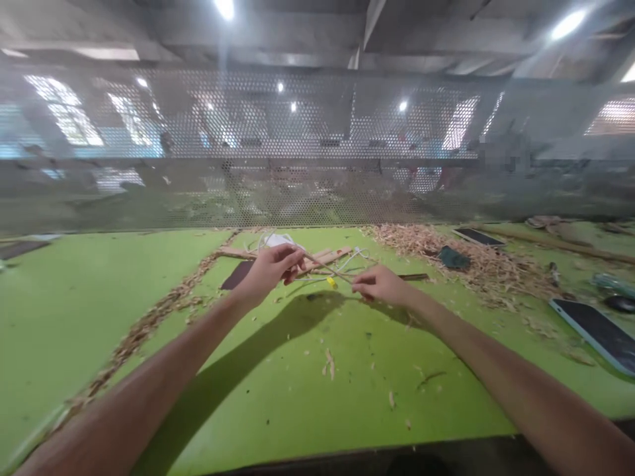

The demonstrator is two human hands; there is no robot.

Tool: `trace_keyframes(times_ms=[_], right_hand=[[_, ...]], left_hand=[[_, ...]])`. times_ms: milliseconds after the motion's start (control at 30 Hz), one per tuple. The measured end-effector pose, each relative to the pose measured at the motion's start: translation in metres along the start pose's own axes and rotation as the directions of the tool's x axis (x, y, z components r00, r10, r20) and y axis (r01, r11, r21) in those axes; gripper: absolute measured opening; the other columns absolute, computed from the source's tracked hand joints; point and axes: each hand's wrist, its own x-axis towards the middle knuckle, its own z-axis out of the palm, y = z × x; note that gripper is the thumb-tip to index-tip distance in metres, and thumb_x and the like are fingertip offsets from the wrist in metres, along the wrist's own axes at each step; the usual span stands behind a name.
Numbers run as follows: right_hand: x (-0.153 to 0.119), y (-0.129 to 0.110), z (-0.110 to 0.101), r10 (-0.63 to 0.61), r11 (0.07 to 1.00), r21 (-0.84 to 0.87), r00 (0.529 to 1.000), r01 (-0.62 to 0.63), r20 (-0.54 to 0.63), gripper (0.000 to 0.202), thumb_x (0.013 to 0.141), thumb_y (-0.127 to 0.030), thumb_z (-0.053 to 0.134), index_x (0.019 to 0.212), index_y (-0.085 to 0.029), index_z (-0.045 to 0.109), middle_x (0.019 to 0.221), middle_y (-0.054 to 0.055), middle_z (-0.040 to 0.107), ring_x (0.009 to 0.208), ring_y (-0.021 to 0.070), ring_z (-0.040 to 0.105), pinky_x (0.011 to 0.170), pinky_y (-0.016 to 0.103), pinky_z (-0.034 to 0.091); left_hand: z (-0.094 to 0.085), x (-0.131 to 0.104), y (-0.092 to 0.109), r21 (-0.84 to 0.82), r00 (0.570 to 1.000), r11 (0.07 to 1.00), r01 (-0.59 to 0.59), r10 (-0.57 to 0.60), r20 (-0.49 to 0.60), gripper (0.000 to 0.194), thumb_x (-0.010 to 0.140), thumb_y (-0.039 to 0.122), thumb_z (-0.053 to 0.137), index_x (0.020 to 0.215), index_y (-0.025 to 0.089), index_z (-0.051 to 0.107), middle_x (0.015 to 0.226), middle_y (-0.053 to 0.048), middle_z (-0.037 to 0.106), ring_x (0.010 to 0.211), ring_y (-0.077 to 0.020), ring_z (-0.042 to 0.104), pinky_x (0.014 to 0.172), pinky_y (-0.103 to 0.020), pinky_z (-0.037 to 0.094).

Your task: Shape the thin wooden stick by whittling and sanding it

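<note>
Both arms stretched fwd over a green table (74, 311). Left hand (270, 270) raised a bit off the surface, fingers curled, pinching the upper end of a thin wooden stick (325, 266); right hand (381, 285) lower, close to the tabletop, fingertips pinched on the stick's other end. The stick runs at a slant btwn the 2 hands, high on the left, low on the right. A small yellow piece (331, 282) sits just under the stick near the right hand; can't tell if it touches. A white cable (347, 261) loops on the table just behind the hands, w/ a few wooden slats (330, 256) lying flat beside it and a dark flat piece (237, 274) next to the left hand. Pile of wood shavings (446, 258) to the right rear, a dark green cloth (454, 258) resting on it. A line of shavings (163, 307) trails diagonally across the left side. Phone (592, 330) lies flat at far right, a 2nd dark device (479, 236) further back. Perforated mesh screen (317, 152) stands along the table's far edge.
</note>
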Motion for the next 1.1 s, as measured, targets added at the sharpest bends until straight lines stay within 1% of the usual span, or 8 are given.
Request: trace_keyframes(times_ms=[67,200,367,500,667,767,967,1100], right_hand=[[-0.001,-0.005,0.005,-0.023,1.000,-0.017,0.999,0.024,0.045,0.034,0.095,-0.046,0.068,0.078,-0.017,0.074,0.063,0.002,0.065,0.052,0.0114,0.052,0.054,0.027,0.040],[-0.005,-0.016,0.017,-0.057,0.998,0.012,0.992,0.056,0.112,0.029,0.096,-0.041,0.065,0.079,-0.019,0.073,0.064,0.002,0.065,0.054,0.0119,0.053,0.054,0.028,0.041],[-0.008,-0.024,0.029,-0.119,0.992,0.073,0.975,0.107,0.187,0.030,0.096,-0.039,0.064,0.073,-0.020,0.067,0.064,0.001,0.065,0.055,0.0127,0.056,0.055,0.028,0.044],[-0.008,-0.026,0.033,-0.145,0.989,0.052,0.968,0.137,0.204,0.033,0.096,-0.036,0.064,0.067,-0.021,0.064,0.063,0.001,0.064,0.054,0.0132,0.054,0.054,0.029,0.041],[-0.008,-0.026,0.034,-0.131,0.991,0.048,0.968,0.123,0.214,0.030,0.096,-0.035,0.067,0.070,-0.021,0.068,0.064,0.001,0.063,0.053,0.0135,0.052,0.052,0.028,0.038],[-0.008,-0.025,0.035,-0.128,0.992,0.048,0.973,0.121,0.190,0.029,0.096,-0.042,0.068,0.075,-0.021,0.072,0.066,0.002,0.064,0.053,0.0127,0.050,0.052,0.028,0.037],[-0.009,-0.029,0.032,-0.134,0.983,0.146,0.979,0.111,0.156,0.035,0.092,-0.054,0.074,0.083,-0.020,0.074,0.067,0.001,0.064,0.055,0.0123,0.052,0.051,0.026,0.039],[-0.009,-0.030,0.024,-0.092,0.968,0.237,0.995,0.082,0.032,0.040,0.089,-0.058,0.076,0.088,-0.019,0.073,0.066,0.001,0.065,0.054,0.0128,0.054,0.051,0.028,0.042]], left_hand=[[0.005,-0.002,0.000,-0.016,0.999,0.999,-0.036,0.036,0.001,0.040,0.084,0.054,0.081,0.089,0.016,0.073,0.075,-0.003,0.069,0.049,-0.0064,0.049,0.044,-0.020,0.037],[0.014,-0.006,-0.006,0.005,0.996,1.000,-0.029,0.029,0.088,0.032,0.088,0.045,0.079,0.095,0.015,0.077,0.085,-0.007,0.075,0.055,-0.0073,0.054,0.050,-0.021,0.043],[0.027,-0.013,-0.012,0.031,0.982,1.000,-0.001,-0.005,0.188,0.033,0.092,0.047,0.075,0.104,0.015,0.079,0.093,-0.009,0.077,0.058,-0.0091,0.057,0.052,-0.023,0.047],[0.034,-0.018,-0.013,0.051,0.975,0.998,0.026,-0.037,0.218,0.032,0.092,0.045,0.076,0.105,0.016,0.078,0.091,-0.007,0.075,0.061,-0.0099,0.057,0.054,-0.024,0.048],[0.036,-0.020,-0.018,0.043,0.973,0.998,0.035,-0.044,0.225,0.031,0.094,0.045,0.074,0.104,0.015,0.075,0.082,-0.004,0.070,0.060,-0.0107,0.057,0.053,-0.024,0.045],[0.038,-0.020,-0.019,0.039,0.970,0.998,0.039,-0.047,0.237,0.029,0.095,0.042,0.073,0.102,0.014,0.073,0.083,-0.004,0.069,0.062,-0.0112,0.059,0.054,-0.025,0.047],[0.041,-0.021,-0.017,0.098,0.954,0.995,0.034,-0.062,0.294,0.027,0.095,0.039,0.074,0.103,0.014,0.073,0.084,-0.004,0.070,0.064,-0.0116,0.061,0.057,-0.026,0.050],[0.044,-0.023,-0.015,0.118,0.939,0.993,0.007,-0.047,0.341,0.024,0.096,0.038,0.072,0.104,0.015,0.072,0.083,-0.003,0.070,0.062,-0.0111,0.060,0.056,-0.025,0.048]])
